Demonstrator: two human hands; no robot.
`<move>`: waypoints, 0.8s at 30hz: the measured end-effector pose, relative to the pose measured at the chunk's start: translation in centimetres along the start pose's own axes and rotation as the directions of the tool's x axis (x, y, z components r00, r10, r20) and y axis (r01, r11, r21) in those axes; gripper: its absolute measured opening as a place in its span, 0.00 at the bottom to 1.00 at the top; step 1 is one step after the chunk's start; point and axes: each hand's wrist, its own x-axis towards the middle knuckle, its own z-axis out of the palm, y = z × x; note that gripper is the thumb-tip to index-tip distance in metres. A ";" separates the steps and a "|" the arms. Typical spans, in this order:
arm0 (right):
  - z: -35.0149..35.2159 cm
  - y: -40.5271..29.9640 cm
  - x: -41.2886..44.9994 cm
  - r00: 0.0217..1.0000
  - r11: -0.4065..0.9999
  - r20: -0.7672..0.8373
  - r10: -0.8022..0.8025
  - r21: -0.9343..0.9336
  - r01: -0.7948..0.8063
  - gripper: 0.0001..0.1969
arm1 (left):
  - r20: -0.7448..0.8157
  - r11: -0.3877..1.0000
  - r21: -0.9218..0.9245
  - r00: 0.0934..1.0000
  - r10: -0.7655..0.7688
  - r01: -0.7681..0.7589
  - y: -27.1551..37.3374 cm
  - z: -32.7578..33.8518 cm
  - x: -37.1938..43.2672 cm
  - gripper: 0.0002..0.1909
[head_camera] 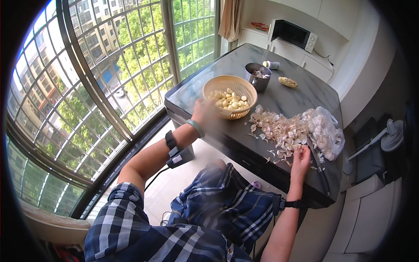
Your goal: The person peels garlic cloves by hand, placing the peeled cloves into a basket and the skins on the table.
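Note:
My left hand (205,113), blurred by motion, is at the near left rim of a beige plastic colander (229,80). Whether its fingers hold anything is hidden by the blur. Peeled garlic cloves (233,102) lie in the colander. My right hand (301,158) is at the near edge of a heap of dry garlic skins (278,127), its fingertips drawn together. A small pale piece shows at those fingertips, but I cannot tell whether it is gripped. Just right of this hand lies a knife with a black handle (322,180).
A clear plastic bag of garlic bulbs (325,134) rests at the right of the dark marbled table (314,95). Farther back are a metal pot (258,78) holding skins, a white bottle (271,65) on its side and a tan knobbly item (288,82). Barred windows (131,59) stand left.

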 end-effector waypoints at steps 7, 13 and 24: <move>1.0 -1.4 -0.3 0.997 0.992 0.010 0.071 -0.109 -0.069 0.13 | 0.048 0.805 0.180 0.822 0.567 -0.565 -2.4 3.7 -5.1 0.24; 0.0 -1.0 -0.2 1.000 0.996 -0.028 0.000 -0.088 -0.002 0.13 | 0.172 0.544 0.458 0.671 0.722 -0.703 -2.0 6.9 -5.3 0.26; 0.7 -1.6 -0.6 0.994 0.994 0.008 0.109 0.030 -0.110 0.14 | 0.441 0.331 0.344 0.463 0.769 -0.878 -0.5 7.8 -9.1 0.19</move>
